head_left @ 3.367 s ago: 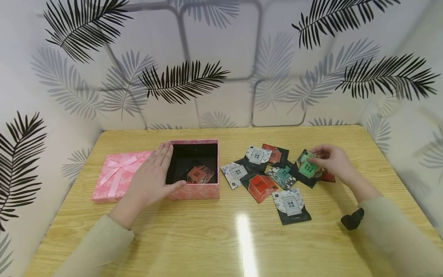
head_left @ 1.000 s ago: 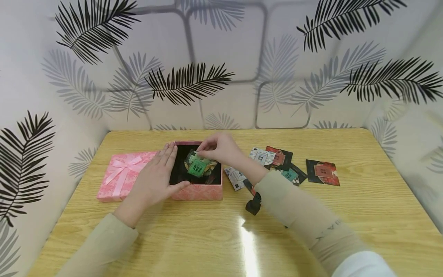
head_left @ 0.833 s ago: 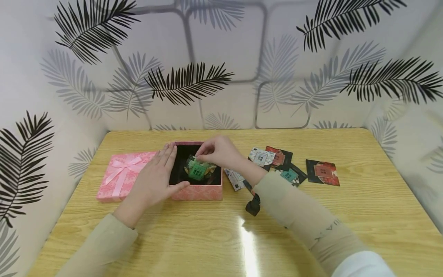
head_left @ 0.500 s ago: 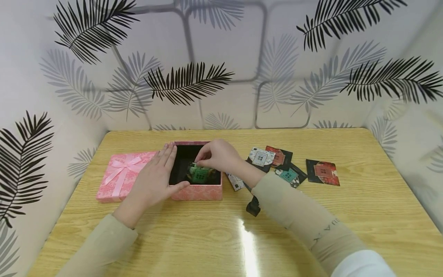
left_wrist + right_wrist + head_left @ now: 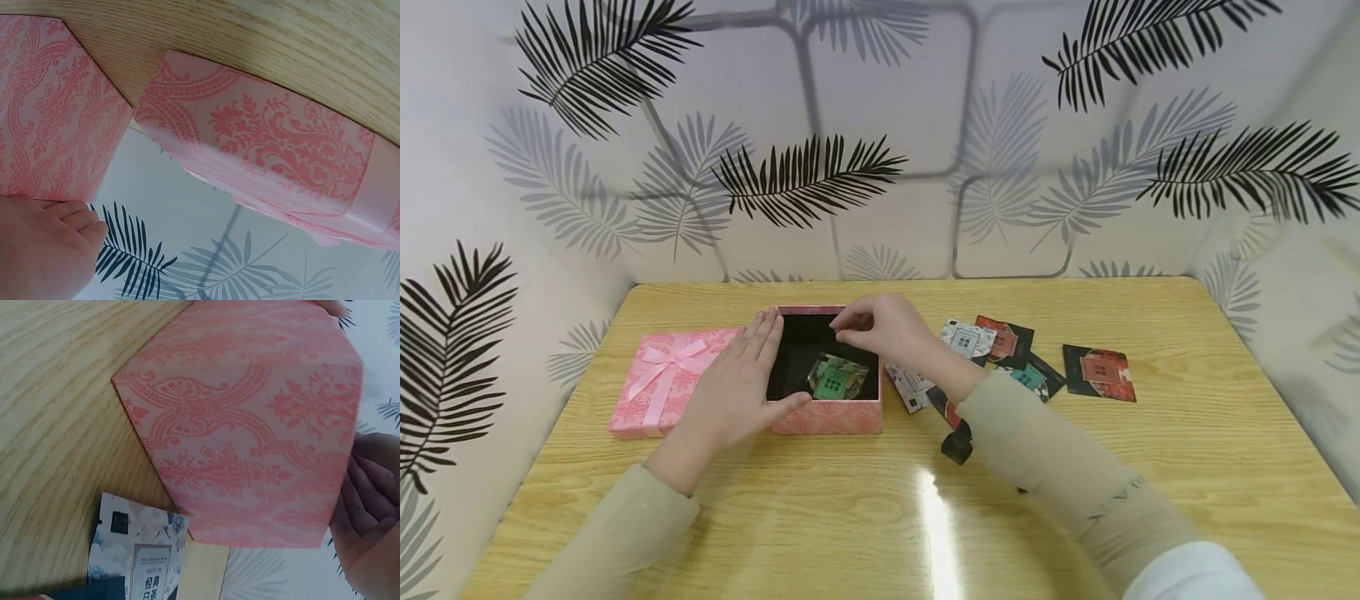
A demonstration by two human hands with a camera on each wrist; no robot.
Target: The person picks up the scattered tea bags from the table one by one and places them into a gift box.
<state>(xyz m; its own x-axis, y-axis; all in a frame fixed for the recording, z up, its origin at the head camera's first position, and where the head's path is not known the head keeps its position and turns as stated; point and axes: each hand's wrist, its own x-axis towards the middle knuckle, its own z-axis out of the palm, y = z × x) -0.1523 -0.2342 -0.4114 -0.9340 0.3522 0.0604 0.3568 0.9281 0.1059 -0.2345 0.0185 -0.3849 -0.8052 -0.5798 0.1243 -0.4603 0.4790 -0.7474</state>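
A pink patterned gift box [image 5: 827,417] stands uncovered, its dark inside facing up. In it lies a green-labelled tea sachet [image 5: 835,379]. My left hand [image 5: 730,375] rests along the box's left side, fingers straight and thumb stretched over the front rim. My right hand [image 5: 887,333] hovers over the box's right part, apart from the sachet, thumb and forefinger slightly parted with nothing between them. In the right wrist view the right hand [image 5: 372,512] is beside the box wall [image 5: 237,444]; a white tea sachet [image 5: 137,544] lies below the box.
The pink lid [image 5: 662,383] with a ribbon bow lies left of the box. Right of the box several sachets overlap, among them a white one [image 5: 967,340] and a red one [image 5: 1009,342]. A red-and-black sachet [image 5: 1100,372] lies alone further right. A leaf-patterned backdrop [image 5: 880,208] rises behind the table.
My right hand carried the green-labelled tea sachet from the right of the table into the box, let go of it and rose slightly. My left hand stayed at the box's left side.
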